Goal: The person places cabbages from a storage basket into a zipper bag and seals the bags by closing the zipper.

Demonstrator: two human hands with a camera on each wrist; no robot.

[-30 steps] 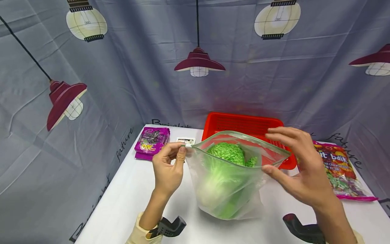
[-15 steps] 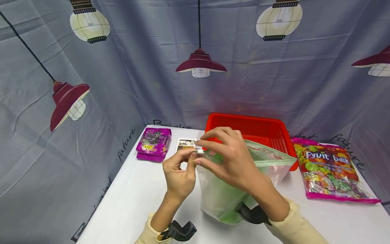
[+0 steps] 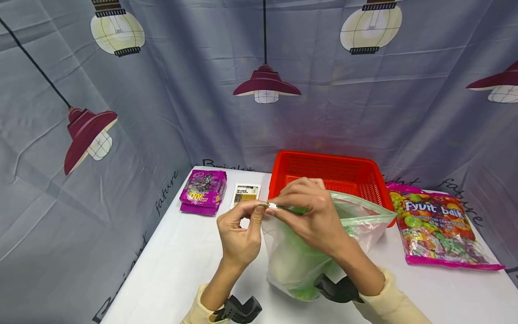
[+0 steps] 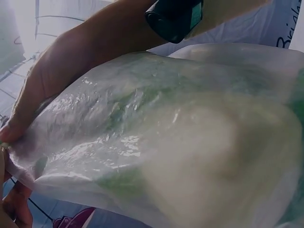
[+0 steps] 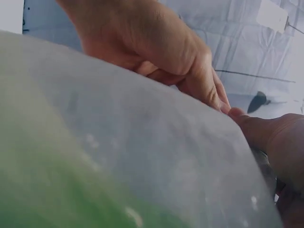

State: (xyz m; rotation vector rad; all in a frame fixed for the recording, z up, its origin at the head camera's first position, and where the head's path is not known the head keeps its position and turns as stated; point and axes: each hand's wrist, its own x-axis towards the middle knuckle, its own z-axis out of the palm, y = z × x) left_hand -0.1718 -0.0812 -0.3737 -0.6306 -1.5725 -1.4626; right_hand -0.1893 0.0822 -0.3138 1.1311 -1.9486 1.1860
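A frosted slider zip bag (image 3: 374, 225) with a green zip edge hangs between both hands. Inside it a napa cabbage (image 3: 285, 267) shows through the plastic, its pale base (image 4: 204, 152) close to the left wrist camera. At the bag's left top corner my left hand (image 3: 240, 236) pinches the edge between thumb and forefinger. Right beside it, the thumb and fingers of my right hand (image 3: 313, 216) pinch around the small white slider (image 3: 273, 205). The bag's mouth gapes on the right side. My right hand and forearm hide part of the bag.
Behind the bag stands a red plastic basket (image 3: 279, 166). A purple candy packet (image 3: 202, 191) lies at the back left, with a small white labelled item (image 3: 246, 192) near it. To the right lies a large Fruit Bait candy bag (image 3: 441, 225). Grey printed cloth surrounds the white table (image 3: 178, 270).
My right hand has left the bag's right side and come left to the slider beside my left hand. The left hand, still pinching the corner, has moved slightly right and down.
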